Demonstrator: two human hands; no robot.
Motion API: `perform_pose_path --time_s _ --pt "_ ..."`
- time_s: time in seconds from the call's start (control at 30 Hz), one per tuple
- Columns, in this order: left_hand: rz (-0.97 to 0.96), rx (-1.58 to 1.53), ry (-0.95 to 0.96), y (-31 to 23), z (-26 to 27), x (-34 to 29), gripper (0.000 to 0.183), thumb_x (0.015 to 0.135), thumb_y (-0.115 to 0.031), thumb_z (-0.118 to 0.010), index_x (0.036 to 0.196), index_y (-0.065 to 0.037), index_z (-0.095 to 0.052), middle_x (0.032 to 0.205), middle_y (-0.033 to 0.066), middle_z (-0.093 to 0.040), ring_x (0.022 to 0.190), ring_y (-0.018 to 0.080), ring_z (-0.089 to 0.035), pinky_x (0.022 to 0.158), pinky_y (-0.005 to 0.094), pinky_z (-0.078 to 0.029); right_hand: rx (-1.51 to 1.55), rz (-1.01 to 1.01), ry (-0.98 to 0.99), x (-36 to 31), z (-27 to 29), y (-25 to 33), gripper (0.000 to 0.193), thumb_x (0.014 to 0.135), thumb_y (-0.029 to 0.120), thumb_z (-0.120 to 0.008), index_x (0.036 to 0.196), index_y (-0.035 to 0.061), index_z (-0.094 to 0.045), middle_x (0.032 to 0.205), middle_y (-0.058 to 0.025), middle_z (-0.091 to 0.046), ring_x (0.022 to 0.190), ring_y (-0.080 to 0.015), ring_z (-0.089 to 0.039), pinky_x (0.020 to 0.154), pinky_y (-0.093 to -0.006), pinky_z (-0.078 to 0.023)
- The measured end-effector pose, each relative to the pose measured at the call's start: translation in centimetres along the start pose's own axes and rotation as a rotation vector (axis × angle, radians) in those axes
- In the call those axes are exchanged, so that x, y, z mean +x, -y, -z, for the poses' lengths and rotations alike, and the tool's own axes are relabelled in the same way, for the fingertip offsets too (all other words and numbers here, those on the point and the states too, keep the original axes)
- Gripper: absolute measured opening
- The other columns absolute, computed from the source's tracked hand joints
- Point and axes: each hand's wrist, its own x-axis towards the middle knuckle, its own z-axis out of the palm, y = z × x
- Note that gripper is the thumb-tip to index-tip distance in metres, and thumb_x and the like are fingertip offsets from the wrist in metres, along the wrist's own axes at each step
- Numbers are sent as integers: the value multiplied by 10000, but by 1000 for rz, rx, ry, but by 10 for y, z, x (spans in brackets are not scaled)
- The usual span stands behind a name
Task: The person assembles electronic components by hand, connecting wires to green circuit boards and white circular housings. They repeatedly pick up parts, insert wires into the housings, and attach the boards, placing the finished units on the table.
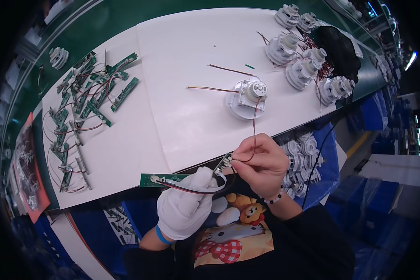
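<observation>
1. Bag [31, 168], orange-red, at the far left. Out of the working area.
2. Spare boards [86, 100], green, many, heaped on the bench [186, 135] with their cables crossing. Best drawn out singly, without tugging a neighbour.
3. Long board [172, 177], green, one, at the bench's near edge, left of the gloved fingers. Its cable [196, 190] loops under the glove toward the small board; no strain should fall on it.
4. Left hand [185, 203], gloved, fingers pressed together on the small board. A firm backing grip, taken by the edges, would serve best.
5. Small board [222, 162], one, tilted, held up between the two hands just off the bench edge; white sockets on its right side.
6. Unit [247, 100], white, round-based, one, on the bench beyond the hands. Two loose leads point left; best left untangled.
7. Wire [255, 123], red and dark, running from unit to right hand with slack. The slack is worth preserving.
8. Right hand [265, 165], bare, thumb and forefinger pinching the wire's end against the sockets. The plug is hidden by the fingertips, so its seating cannot be told. Judged step: plugging in. Align squarely, push the housing, not the wire.
9. Other units [303, 70], white, grouped at right.
</observation>
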Motion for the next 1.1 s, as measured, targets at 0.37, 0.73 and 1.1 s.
perform_pose_path --time_s 0.37,0.73,1.1 --pt "-50 -6 12 4 -1 3 433 667 4 -656 1089 14 -562 729 88 -609 602 232 -607 508 306 -484 37 23 14 5 2 6 146 655 -82 -688 785 -16 -679 827 -89 -586 614 -70 -549 484 -163 -402" --pt "-52 -84 162 2 1 6 426 670 -39 -661 1084 -8 -568 841 93 -616 657 215 -606 513 294 -477 -38 -30 43 8 3 6 116 663 -77 -690 764 -22 -672 813 -80 -587 562 -44 -532 441 -146 -367" --pt "-91 81 18 -8 -1 7 312 627 -16 -704 930 -63 -648 780 54 -648 639 209 -623 577 289 -489 -36 -88 39 8 0 9 79 666 -72 -692 716 -18 -663 795 -71 -581 569 -39 -533 437 -136 -356"
